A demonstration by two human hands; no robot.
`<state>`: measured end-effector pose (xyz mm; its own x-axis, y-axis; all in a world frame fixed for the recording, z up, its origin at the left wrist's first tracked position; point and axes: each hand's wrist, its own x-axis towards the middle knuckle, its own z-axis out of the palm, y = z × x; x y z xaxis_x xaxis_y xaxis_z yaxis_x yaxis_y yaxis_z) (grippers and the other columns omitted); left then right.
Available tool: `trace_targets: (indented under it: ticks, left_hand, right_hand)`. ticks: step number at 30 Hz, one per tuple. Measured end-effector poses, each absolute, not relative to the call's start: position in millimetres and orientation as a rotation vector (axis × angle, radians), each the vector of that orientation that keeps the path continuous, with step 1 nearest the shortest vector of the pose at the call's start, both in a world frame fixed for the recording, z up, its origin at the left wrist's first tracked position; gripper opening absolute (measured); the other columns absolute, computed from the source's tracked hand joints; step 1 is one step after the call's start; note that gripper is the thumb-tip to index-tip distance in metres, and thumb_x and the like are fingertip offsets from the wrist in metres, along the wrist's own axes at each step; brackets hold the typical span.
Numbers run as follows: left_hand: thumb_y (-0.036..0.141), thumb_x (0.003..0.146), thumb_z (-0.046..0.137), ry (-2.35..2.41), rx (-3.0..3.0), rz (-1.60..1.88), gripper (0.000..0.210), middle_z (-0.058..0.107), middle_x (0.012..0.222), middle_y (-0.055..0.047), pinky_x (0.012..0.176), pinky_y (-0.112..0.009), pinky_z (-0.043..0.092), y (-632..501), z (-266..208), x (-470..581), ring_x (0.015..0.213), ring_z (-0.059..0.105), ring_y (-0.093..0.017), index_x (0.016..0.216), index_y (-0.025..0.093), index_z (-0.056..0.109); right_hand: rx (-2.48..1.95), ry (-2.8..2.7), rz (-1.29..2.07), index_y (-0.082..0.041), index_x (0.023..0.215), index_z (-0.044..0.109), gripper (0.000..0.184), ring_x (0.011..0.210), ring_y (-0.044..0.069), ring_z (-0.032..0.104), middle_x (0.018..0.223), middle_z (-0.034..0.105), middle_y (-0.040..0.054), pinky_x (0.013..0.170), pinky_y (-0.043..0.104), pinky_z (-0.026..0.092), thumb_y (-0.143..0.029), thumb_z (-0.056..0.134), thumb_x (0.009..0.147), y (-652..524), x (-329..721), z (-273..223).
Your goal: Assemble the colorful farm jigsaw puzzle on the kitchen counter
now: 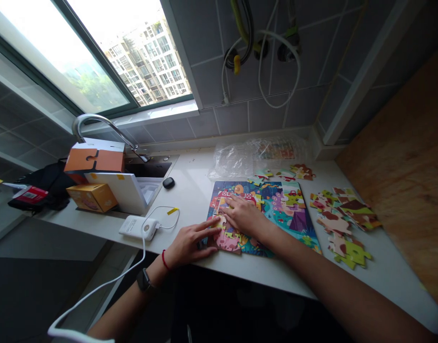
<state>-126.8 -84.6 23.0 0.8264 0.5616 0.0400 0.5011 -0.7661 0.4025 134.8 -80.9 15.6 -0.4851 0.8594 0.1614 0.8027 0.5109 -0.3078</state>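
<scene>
A colourful jigsaw puzzle (pixel 276 200) lies flat on the white counter, partly covered by my hands. My right hand (pixel 242 215) rests flat on its left half with the fingers stretched out. At the puzzle's left edge, my left hand (pixel 195 242) has its fingers extended, the tips touching the pink pieces (pixel 229 242). I see nothing held in either hand, though the surface under the right palm is hidden. Loose jigsaw pieces (pixel 335 224) lie in a pile to the right, and several more pieces (pixel 301 172) sit just behind the puzzle.
Clear plastic bags (pixel 236 159) lie at the back of the counter (pixel 190 190). Left of the puzzle are a white power bank (pixel 138 227) with a cable and a black earphone case (pixel 168 183). Boxes (pixel 94 197) stand by the sink and faucet (pixel 108 125). A wooden panel (pixel 397 143) borders the right.
</scene>
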Motion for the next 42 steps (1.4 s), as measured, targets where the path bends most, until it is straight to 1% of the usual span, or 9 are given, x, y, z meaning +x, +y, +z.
trace_targets:
  ticks: [5, 14, 18, 20, 24, 29, 33, 36, 42]
  left_hand:
    - [0.048, 0.096, 0.068, 0.91, 2.646, 0.184, 0.045, 0.04, 0.167, -0.007, 0.102, -0.044, 0.061, -88, 24, -126, 0.125, 0.069, -0.03, 0.137, 0.032, 0.063]
    - [0.049, 0.096, 0.066, 0.911, 2.636, 0.061, 0.051, 0.042, 0.166, -0.006, 0.102, -0.044, 0.06, -83, 30, -127, 0.124, 0.07, -0.029, 0.142, 0.033, 0.054]
    - [0.048, 0.095, 0.067, 0.911, 2.625, 0.071, 0.051, 0.044, 0.165, -0.006, 0.104, -0.043, 0.059, -82, 32, -128, 0.126, 0.069, -0.029, 0.143, 0.033, 0.054]
    - [0.047, 0.095, 0.067, 0.914, 2.62, 0.083, 0.051, 0.045, 0.164, -0.006, 0.106, -0.043, 0.058, -82, 33, -129, 0.127, 0.068, -0.029, 0.142, 0.032, 0.055]
    - [0.046, 0.094, 0.068, 0.917, 2.611, 0.096, 0.05, 0.046, 0.163, -0.007, 0.107, -0.041, 0.058, -81, 34, -130, 0.126, 0.069, -0.029, 0.141, 0.032, 0.057]
    - [0.046, 0.093, 0.069, 0.922, 2.609, 0.114, 0.051, 0.047, 0.163, -0.007, 0.106, -0.041, 0.058, -81, 33, -131, 0.125, 0.069, -0.029, 0.141, 0.032, 0.057]
    - [0.046, 0.093, 0.069, 0.948, 2.607, 0.118, 0.049, 0.047, 0.163, -0.008, 0.102, -0.042, 0.06, -81, 33, -131, 0.125, 0.069, -0.029, 0.137, 0.03, 0.058]
    - [0.045, 0.093, 0.068, 0.967, 2.611, 0.138, 0.049, 0.048, 0.162, -0.009, 0.099, -0.041, 0.062, -80, 33, -132, 0.125, 0.07, -0.029, 0.137, 0.029, 0.057]
    - [0.045, 0.093, 0.068, 0.947, 2.623, 0.144, 0.049, 0.048, 0.162, -0.008, 0.101, -0.04, 0.061, -79, 32, -135, 0.125, 0.069, -0.029, 0.138, 0.029, 0.058]
  right_hand:
    - [-1.349, -2.43, 0.237, -0.018, 0.123, 0.077, 0.028, 0.134, 0.034, 0.06, 0.136, 0.069, 0.0189, 0.113, 0.05, 0.049, -0.025, 0.059, 0.102, -80, 135, 13]
    - [-1.283, -2.414, 0.209, -0.018, 0.124, 0.076, 0.029, 0.133, 0.034, 0.06, 0.142, 0.066, 0.0176, 0.113, 0.049, 0.049, -0.022, 0.063, 0.098, -79, 137, -1]
    - [-1.287, -2.391, 0.242, -0.017, 0.133, 0.071, 0.036, 0.14, 0.036, 0.055, 0.148, 0.061, 0.0204, 0.116, 0.053, 0.046, -0.021, 0.064, 0.098, -79, 136, -5]
    - [-1.268, -2.374, 0.29, -0.015, 0.135, 0.069, 0.037, 0.141, 0.035, 0.055, 0.148, 0.06, 0.0219, 0.117, 0.053, 0.046, -0.02, 0.062, 0.099, -78, 138, -6]
    - [-1.191, -2.343, 0.395, -0.011, 0.128, 0.071, 0.032, 0.13, 0.031, 0.064, 0.138, 0.067, 0.0206, 0.112, 0.044, 0.052, -0.02, 0.066, 0.098, -74, 147, -1]
    - [-1.15, -2.308, 0.437, -0.017, 0.12, 0.075, 0.026, 0.118, 0.026, 0.069, 0.127, 0.073, 0.0146, 0.103, 0.04, 0.056, -0.016, 0.069, 0.095, -74, 155, 5]
    - [-1.108, -2.309, 0.405, -0.018, 0.116, 0.076, 0.022, 0.112, 0.024, 0.069, 0.118, 0.075, 0.0119, 0.1, 0.039, 0.056, -0.014, 0.064, 0.097, -75, 159, 5]
    - [-1.132, -2.304, 0.344, -0.018, 0.115, 0.076, 0.02, 0.108, 0.024, 0.068, 0.115, 0.074, 0.0113, 0.099, 0.039, 0.055, -0.019, 0.064, 0.099, -74, 163, 4]
    - [-1.223, -2.324, 0.338, -0.019, 0.111, 0.076, 0.018, 0.105, 0.023, 0.065, 0.109, 0.071, 0.0103, 0.097, 0.038, 0.053, -0.025, 0.063, 0.1, -73, 170, 7]
